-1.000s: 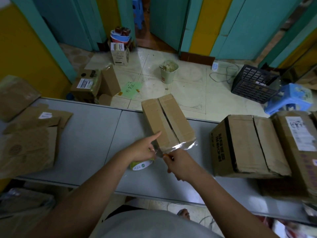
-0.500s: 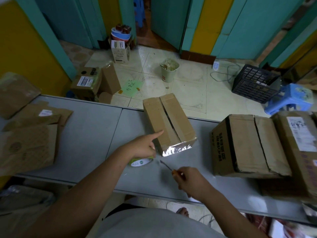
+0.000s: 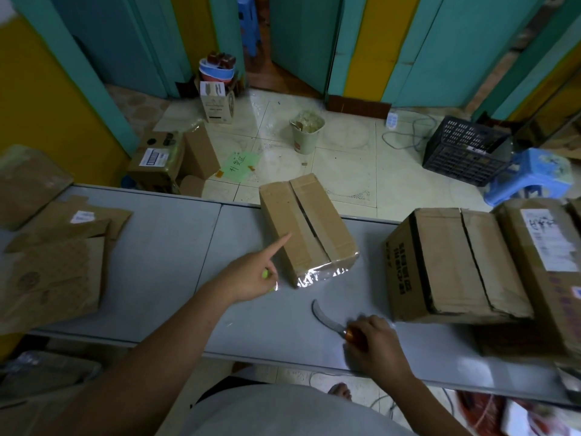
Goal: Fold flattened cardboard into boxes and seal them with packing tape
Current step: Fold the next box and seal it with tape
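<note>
- The small box lies on the grey table near its far edge, with its long side running away from the person. Its top flaps meet along a dark, open seam, and clear tape shines, wrinkled, over its near end.
- The left hand is just left of the small box's near corner. Its forefinger is straight with the tip at the box's left edge, though I cannot tell whether it touches. The other fingers curl over a tape roll, of which only yellow-green slivers show.
- The right hand, nearer the person than the small box and to its right, is blurred. It grips the orange handle of a knife, whose curved blade points toward the small box but is apart from it.
- Right of the small box stands a larger box, its top seam also gaping. Past that, a labelled box is cut off by the frame edge.
- Well left of the small box lies flattened cardboard in overlapping sheets that are hard to count.
- On the floor beyond the small box are a bin, a dark crate and a blue stool.
</note>
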{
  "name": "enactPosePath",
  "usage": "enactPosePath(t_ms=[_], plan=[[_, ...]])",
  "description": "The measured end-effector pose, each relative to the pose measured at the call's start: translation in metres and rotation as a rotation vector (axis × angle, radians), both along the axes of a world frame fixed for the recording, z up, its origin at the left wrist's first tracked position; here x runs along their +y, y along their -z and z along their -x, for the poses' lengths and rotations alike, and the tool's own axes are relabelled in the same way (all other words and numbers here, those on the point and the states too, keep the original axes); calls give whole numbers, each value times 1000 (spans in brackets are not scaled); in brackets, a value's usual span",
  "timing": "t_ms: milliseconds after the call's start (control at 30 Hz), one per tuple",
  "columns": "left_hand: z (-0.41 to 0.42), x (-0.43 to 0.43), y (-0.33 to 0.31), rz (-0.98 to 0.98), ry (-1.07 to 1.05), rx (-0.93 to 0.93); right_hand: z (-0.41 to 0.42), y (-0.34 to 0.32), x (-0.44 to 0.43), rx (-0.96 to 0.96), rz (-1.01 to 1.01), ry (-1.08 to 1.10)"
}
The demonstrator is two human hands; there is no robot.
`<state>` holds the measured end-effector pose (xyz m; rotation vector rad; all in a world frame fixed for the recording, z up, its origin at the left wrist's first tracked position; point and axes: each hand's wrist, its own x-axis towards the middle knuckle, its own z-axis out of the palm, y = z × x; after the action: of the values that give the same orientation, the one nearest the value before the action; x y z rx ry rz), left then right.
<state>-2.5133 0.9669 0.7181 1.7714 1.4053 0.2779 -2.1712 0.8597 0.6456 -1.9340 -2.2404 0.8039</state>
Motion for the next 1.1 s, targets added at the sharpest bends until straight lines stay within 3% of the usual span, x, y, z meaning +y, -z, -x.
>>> enactPosePath(t_ms=[200,300,433,700,800,867,967,1100], plan=[[26,-17,27,-345,-67,260,5,-10,14,80,-88,93],[37,-23,44,-424,-154,343,9,-15,27,145,-104,155],[36,-31,66,-575,-92,399,16,-21,40,188,-111,229],[25,-40,72,-468,-176,364,19,-46,59,316,-159,285],[18,-35,65,-494,-300,237,17,-65,85,344,-294,276],[-1,-26,57,-306,-434,-23,17,-75,107,370,-311,299],[-28,-13,47,76,-487,-321,23,-81,138,441,-161,401],[-42,-9,48,230,-524,-491,34,-73,163,493,60,400]])
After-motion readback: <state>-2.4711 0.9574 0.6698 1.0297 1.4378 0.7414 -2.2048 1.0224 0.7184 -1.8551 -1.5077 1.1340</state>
